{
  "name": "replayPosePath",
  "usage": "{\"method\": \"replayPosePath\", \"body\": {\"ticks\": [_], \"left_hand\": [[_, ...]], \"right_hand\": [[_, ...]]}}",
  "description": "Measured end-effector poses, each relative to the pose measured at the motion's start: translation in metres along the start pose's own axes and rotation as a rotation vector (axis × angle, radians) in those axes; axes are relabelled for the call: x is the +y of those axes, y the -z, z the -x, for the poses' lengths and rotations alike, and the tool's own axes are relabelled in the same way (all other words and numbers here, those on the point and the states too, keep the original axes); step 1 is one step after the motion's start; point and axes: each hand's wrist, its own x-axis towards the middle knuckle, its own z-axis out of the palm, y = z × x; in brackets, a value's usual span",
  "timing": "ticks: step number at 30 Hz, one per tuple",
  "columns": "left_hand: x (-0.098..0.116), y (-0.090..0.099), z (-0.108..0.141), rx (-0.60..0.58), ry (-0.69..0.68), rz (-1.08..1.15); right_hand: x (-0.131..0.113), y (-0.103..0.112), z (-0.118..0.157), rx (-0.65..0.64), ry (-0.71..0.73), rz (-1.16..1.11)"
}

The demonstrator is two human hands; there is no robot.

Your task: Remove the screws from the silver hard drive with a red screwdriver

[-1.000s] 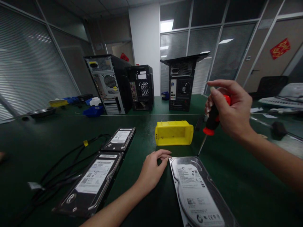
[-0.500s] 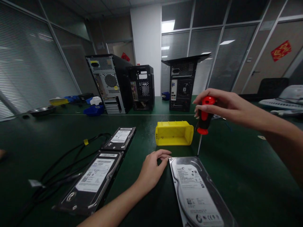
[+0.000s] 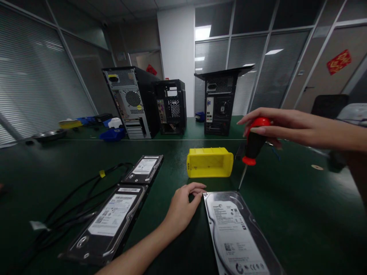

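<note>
A silver hard drive [image 3: 235,233] with a white label lies flat on the green table in front of me. My left hand [image 3: 183,202] rests beside it, its bent fingers and thumb closed at the drive's far left corner. In my right hand [image 3: 272,122] is a screwdriver [image 3: 256,142] with a red and black handle, gripped from above. The shaft slants down to the left, and its tip meets the drive's far right corner. Any screw under the tip is too small to make out.
A yellow bin [image 3: 210,162] lies on its side beyond the drive. Two more hard drives [image 3: 111,217] and black cables [image 3: 71,202] are at left. Several computer cases [image 3: 132,103] stand at the back, near a blue bin [image 3: 112,134].
The screwdriver handle has tilted to the right, with its tip still at the drive's corner. My right hand has shifted right with it. The left hand holds its place.
</note>
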Motion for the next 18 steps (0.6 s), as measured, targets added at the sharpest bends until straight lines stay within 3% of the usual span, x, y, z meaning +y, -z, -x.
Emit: {"method": "replayPosePath", "body": {"ticks": [5, 9, 12, 16, 18], "left_hand": [[-0.003, -0.001, -0.001, -0.009, -0.008, 0.010], [-0.004, -0.001, 0.000, -0.007, -0.004, 0.009], [-0.003, 0.000, 0.000, -0.005, 0.007, 0.004], [-0.003, 0.000, 0.000, -0.010, 0.009, -0.006], [-0.002, 0.000, 0.000, -0.012, 0.007, -0.006]], "right_hand": [[-0.018, -0.003, -0.013, -0.023, 0.037, 0.263], [-0.027, -0.012, -0.019, 0.148, 0.011, 0.558], [-0.029, -0.011, -0.014, 0.143, 0.019, 0.471], [-0.029, -0.006, -0.006, -0.040, 0.058, 0.137], [-0.030, -0.005, -0.006, -0.078, 0.045, 0.074]]}}
